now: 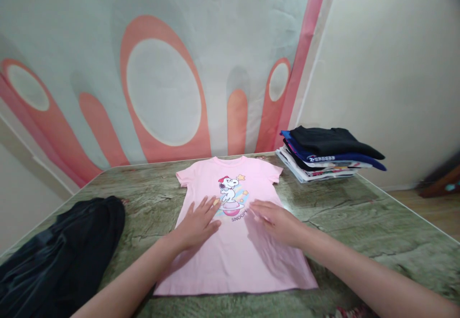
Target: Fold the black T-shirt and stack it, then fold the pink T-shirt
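Observation:
A pink T-shirt [230, 255] with a cartoon dog print lies spread out face up, its collar toward the wall and its hem toward me. My left hand [199, 224] rests on the left half of the shirt, fingers spread beside the print. On the other side of the print, my right hand [275, 219] is over the shirt, its fingers extended to the left and a small pink bit, perhaps fabric, showing near them. Neither hand is seen holding anything for certain; the underside of the right hand is hidden.
A pile of dark clothing [61, 255] lies at the left of the wood-patterned table [359, 227]. At the back right stands a stack of folded clothes [327, 155], black on top. A wall covering [223, 59] with pink shapes rises behind the table's far edge.

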Available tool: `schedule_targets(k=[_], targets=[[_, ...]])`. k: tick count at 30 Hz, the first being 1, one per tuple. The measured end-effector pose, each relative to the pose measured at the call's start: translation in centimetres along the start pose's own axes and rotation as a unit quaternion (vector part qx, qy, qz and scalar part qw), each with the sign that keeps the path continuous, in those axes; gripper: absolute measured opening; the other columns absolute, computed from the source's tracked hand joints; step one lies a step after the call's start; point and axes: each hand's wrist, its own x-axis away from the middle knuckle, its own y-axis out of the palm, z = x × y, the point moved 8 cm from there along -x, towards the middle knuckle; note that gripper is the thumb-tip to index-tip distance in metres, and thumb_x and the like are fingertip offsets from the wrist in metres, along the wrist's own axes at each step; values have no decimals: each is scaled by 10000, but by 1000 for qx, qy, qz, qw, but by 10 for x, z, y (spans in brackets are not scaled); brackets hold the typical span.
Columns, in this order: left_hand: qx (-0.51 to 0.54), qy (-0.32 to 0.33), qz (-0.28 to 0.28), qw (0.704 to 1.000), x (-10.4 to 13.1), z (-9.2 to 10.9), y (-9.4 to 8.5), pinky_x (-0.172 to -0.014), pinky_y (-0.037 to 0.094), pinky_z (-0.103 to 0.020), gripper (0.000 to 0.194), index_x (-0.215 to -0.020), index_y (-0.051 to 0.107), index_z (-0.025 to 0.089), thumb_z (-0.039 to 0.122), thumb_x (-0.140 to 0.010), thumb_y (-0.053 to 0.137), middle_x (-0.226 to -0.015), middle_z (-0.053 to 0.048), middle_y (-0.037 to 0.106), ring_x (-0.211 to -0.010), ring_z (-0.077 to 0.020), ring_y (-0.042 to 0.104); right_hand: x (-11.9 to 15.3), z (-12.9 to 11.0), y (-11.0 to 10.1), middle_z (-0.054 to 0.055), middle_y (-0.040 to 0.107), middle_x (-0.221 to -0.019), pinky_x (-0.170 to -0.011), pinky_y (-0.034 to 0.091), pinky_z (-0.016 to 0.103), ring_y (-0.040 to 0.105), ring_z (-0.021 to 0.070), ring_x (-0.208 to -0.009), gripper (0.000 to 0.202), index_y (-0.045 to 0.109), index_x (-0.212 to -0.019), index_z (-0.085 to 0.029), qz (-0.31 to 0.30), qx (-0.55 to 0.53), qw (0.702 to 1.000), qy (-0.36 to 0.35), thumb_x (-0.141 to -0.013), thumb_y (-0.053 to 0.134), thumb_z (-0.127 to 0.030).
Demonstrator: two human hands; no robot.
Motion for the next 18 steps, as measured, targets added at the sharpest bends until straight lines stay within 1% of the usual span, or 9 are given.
schedule_targets(k=[2,3,6,8,10,13,18], targets=[[-2,-20,13,1000,-20,15,1,-1075,202,-590,621,-1497,179,281,581,-954,209,-1567,-63,116,-1434,-302,81,-17,0,2,79,383,-1475,-1127,236,436,272,208,-1388,470,418,-1403,-191,33,28,999,20,-973,302,-343],[-8,-21,30,999,-29,24,1,-1073,198,-599,633,-1494,202,268,591,-950,206,-1565,-71,135,-1433,-307,87,-25,2,6,96,337,-1498,-1132,212,458,226,221,-1406,496,382,-1423,-164,37,48,997,39,-974,291,-353],[-33,-5,85,996,-46,44,3,-1098,155,-581,625,-1478,262,258,588,-954,174,-1551,-76,205,-1430,-287,132,-38,11,25,150,253,-1524,-1140,149,493,150,249,-1425,562,300,-1454,-84,13,101,991,84,-973,261,-373],[-42,7,103,994,-46,49,6,-1112,147,-553,613,-1475,269,264,578,-959,167,-1547,-69,224,-1426,-271,158,-39,16,34,144,228,-1533,-1148,109,487,128,244,-1430,569,287,-1460,-86,-3,121,990,78,-975,238,-379],[-46,16,104,993,-40,47,7,-1117,150,-540,603,-1477,262,276,575,-961,174,-1549,-58,221,-1424,-264,170,-36,19,37,122,211,-1542,-1152,92,475,118,234,-1432,569,276,-1469,-111,-12,127,990,65,-977,221,-390],[-48,26,94,994,-23,41,6,-1127,136,-525,581,-1481,242,302,563,-966,185,-1557,-34,192,-1427,-260,158,-30,24,34,101,196,-1548,-1154,94,463,122,223,-1431,577,242,-1484,-137,-19,129,990,60,-975,215,-408],[-48,45,55,996,19,37,8,-1138,107,-520,541,-1487,185,346,530,-978,199,-1559,-2,173,-1433,-245,134,-23,30,27,92,185,-1551,-1156,95,458,127,215,-1431,592,191,-1497,-143,-27,133,989,56,-974,208,-420]])
